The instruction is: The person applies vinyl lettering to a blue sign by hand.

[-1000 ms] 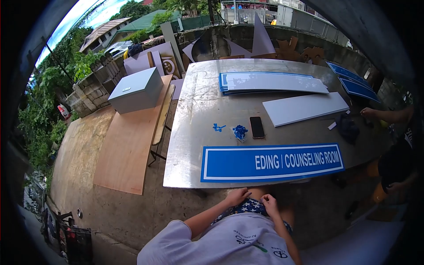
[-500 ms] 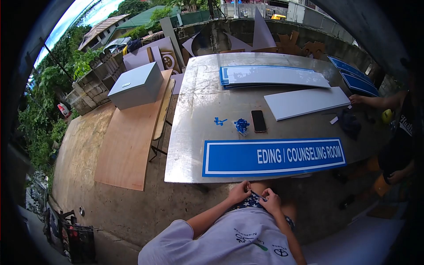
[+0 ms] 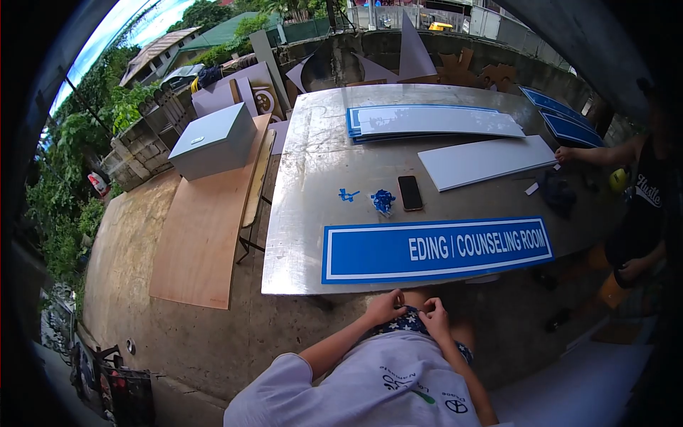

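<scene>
In my lap, just below the table edge, my left hand (image 3: 386, 307) is closed in a pinch. My right hand (image 3: 435, 318) sits a little to its right, its fingers also pinched together. Both are over the dark star-patterned shorts (image 3: 404, 322). Whatever is between the fingers is too small to make out. In front of them on the metal table lies a blue sign (image 3: 370, 255) with a white border and white letters reading "EDING / COUNSELING ROOM"; its left part is blank blue.
Beyond the sign are a blue scrap pile (image 3: 383, 202), smaller blue scraps (image 3: 347, 195) and a phone (image 3: 410, 193). White panels (image 3: 487, 162) and stacked signs (image 3: 434, 121) lie farther back. A co-worker's hand (image 3: 564, 154) touches the panels. A grey box (image 3: 213, 142) stands on plywood at left.
The view has shifted slightly, so the table things sit a bit further left. My hands stay over my lap, fingers pinched, a little farther apart.
</scene>
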`<control>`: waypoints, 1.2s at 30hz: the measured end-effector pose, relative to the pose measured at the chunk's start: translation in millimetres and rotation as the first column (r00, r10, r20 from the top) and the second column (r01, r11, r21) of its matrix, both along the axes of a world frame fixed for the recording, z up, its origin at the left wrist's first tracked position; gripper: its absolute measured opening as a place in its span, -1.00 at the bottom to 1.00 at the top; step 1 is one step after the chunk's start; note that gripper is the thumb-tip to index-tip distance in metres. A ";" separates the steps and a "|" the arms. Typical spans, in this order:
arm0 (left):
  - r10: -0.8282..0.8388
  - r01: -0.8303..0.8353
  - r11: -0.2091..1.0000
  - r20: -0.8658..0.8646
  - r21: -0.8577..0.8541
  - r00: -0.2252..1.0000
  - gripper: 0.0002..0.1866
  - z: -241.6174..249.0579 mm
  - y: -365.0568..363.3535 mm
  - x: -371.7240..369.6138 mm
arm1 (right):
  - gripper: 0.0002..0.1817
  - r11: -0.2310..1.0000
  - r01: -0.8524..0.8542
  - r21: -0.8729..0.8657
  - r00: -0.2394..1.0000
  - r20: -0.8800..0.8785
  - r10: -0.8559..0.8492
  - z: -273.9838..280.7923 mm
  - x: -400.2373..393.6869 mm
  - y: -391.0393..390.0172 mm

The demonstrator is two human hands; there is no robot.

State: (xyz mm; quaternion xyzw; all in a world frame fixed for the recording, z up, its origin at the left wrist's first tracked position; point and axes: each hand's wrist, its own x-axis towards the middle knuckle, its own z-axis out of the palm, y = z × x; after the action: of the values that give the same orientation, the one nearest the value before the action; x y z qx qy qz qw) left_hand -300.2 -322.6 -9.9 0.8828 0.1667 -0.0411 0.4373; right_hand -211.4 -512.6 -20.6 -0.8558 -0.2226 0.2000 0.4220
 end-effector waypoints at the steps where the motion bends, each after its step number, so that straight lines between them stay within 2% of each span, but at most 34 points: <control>1: 0.000 0.000 1.000 0.007 0.004 1.000 -0.62 -2.8 0.4 1.2 | -0.74 0.999 -0.007 0.050 1.000 -0.018 0.008 -0.6 -1.2 -2.6; 4: -0.020 0.020 1.000 0.038 -0.022 0.999 -0.60 -4.7 0.0 2.0 | -0.81 0.992 -0.011 0.124 0.999 -0.033 0.016 -3.1 -2.6 -6.2; 8: 0.002 -0.001 1.000 0.053 -0.008 0.999 -0.61 1.8 -2.4 2.3 | -0.84 0.994 -0.044 0.098 0.997 -0.055 0.049 -2.7 -4.1 -4.6; 10: -0.068 0.067 0.998 0.061 0.010 0.996 -0.63 7.5 -1.8 -0.9 | -0.88 0.961 -0.052 0.273 0.994 -0.079 0.077 0.3 -7.0 -2.8; 12: -0.099 0.098 0.995 0.117 0.014 0.988 -0.69 12.5 2.6 -2.4 | -0.89 0.953 -0.055 0.298 0.993 -0.087 0.084 2.5 -7.7 -0.3; 15: -0.176 0.197 0.977 0.203 -0.088 0.963 -0.77 10.8 6.7 -3.3 | -0.88 0.937 -0.036 0.347 0.987 -0.135 0.088 1.7 -9.5 -1.4; 17: -0.175 0.191 0.975 0.137 -0.116 0.975 -0.76 9.3 6.6 1.6 | -0.87 0.925 -0.014 0.380 0.983 -0.166 0.084 -7.7 -9.7 -2.2; 18: -0.171 0.181 0.973 0.077 -0.140 0.982 -0.74 9.0 6.2 3.6 | -0.85 0.903 0.046 0.427 0.949 -0.300 0.094 -14.4 -9.9 -2.1; 19: -0.167 0.178 0.978 0.095 -0.112 0.981 -0.68 7.5 5.1 4.3 | -0.83 0.879 0.112 0.464 0.898 -0.425 0.110 -22.5 -9.4 -0.9; 20: -0.175 0.185 0.977 0.092 -0.110 0.980 -0.68 10.1 4.2 4.3 | -0.83 0.877 0.120 0.466 0.898 -0.427 0.104 -32.1 -7.8 2.0; 22: -0.091 0.091 0.996 0.023 0.006 0.996 -0.66 14.7 -3.1 7.9 | -0.81 0.907 0.095 0.410 0.920 -0.384 0.077 -46.9 -5.3 -2.3; 23: -0.132 0.132 0.991 0.019 -0.001 0.991 -0.66 15.1 -7.8 9.7 | -0.81 0.905 0.134 0.404 0.921 -0.389 0.037 -34.6 -6.1 -6.2; 25: -0.097 0.089 0.966 0.022 0.245 0.995 -0.66 15.3 -14.1 9.9 | -0.84 0.984 -0.029 0.175 0.991 -0.120 0.051 -10.7 -4.7 -5.3; 26: -0.143 0.135 0.961 0.013 0.240 0.990 -0.66 13.8 -16.7 9.2 | -0.84 0.985 0.018 0.171 0.992 -0.130 0.004 -12.6 -5.6 -5.8; 28: -0.097 0.038 0.922 0.133 0.385 0.986 -0.67 14.4 -18.9 8.8 | -0.84 0.997 -0.069 0.031 0.995 0.068 0.067 -15.1 -4.8 -2.4; 30: -0.098 0.043 0.918 0.122 0.394 0.988 -0.73 18.2 -16.4 10.7 | -0.84 0.998 -0.067 0.011 0.990 0.128 0.065 -14.7 -7.6 1.4; 32: -0.099 -0.054 0.860 0.269 0.507 0.958 -0.78 21.3 -6.3 13.2 | -0.82 0.997 -0.073 -0.013 0.980 0.185 0.074 -17.5 -11.5 4.5; 34: -0.050 -0.113 0.854 0.296 0.508 0.954 -0.81 34.1 4.8 22.8 | -0.82 0.994 -0.099 -0.051 0.964 0.243 0.108 -21.5 -11.4 4.0; 36: 0.022 -0.117 0.959 0.346 0.258 0.938 -0.87 92.2 -2.4 30.4 | -0.81 0.992 -0.059 -0.115 0.968 0.235 0.085 -16.9 -11.6 3.1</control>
State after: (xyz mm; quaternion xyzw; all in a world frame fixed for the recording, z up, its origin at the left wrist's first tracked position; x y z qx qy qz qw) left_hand -269.9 -325.0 82.4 0.9221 0.1241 0.1506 0.3342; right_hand -223.0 -509.5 -37.5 -0.8865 -0.2916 0.1225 0.3378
